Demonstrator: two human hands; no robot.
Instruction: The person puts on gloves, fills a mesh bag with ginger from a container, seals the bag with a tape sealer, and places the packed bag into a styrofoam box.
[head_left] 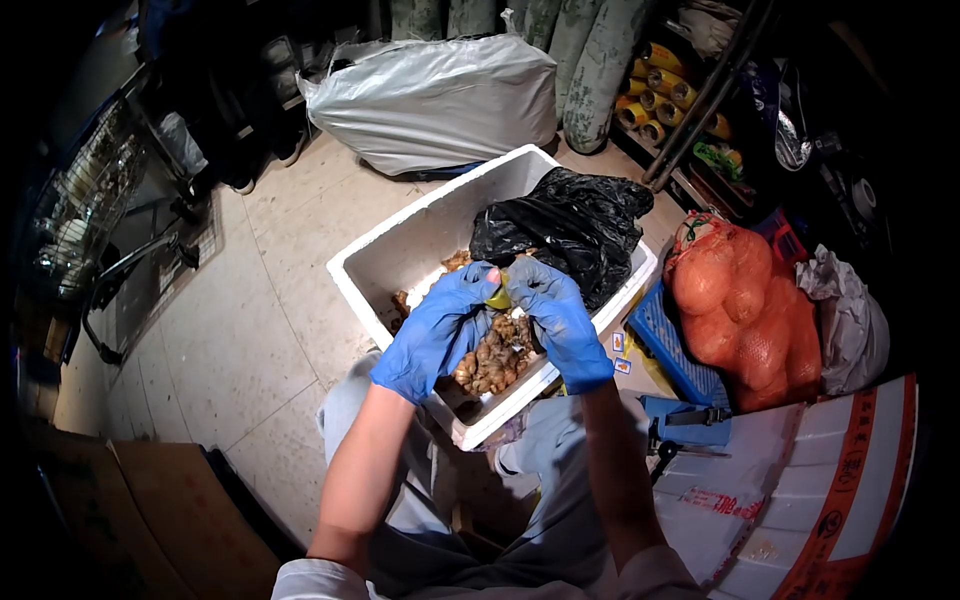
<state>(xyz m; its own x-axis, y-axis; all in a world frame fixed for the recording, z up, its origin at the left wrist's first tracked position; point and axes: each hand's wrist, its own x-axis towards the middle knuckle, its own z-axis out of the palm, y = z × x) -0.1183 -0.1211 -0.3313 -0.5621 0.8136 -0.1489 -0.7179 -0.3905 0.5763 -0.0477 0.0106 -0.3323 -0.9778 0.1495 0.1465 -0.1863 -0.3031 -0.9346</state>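
My left hand [437, 325] and my right hand [562, 325], both in blue gloves, meet over a white foam box [385, 240]. Their fingertips are closed around a small yellow-green piece [499, 297], too covered to name its kind. A bare fingertip shows through the left glove. Knobbly brown ginger [497, 358] lies in the box just below my hands, with more by its left wall. A crumpled black plastic bag [560, 225] fills the box's far right part and hangs over the rim.
A stuffed white sack [440, 100] lies behind the box. To the right are a blue crate [672, 345], an orange net sack [745, 300] and a taped white carton [790, 490]. Brown cardboard [170, 510] stands front left. Another person's shoes [290, 150] show at the back left.
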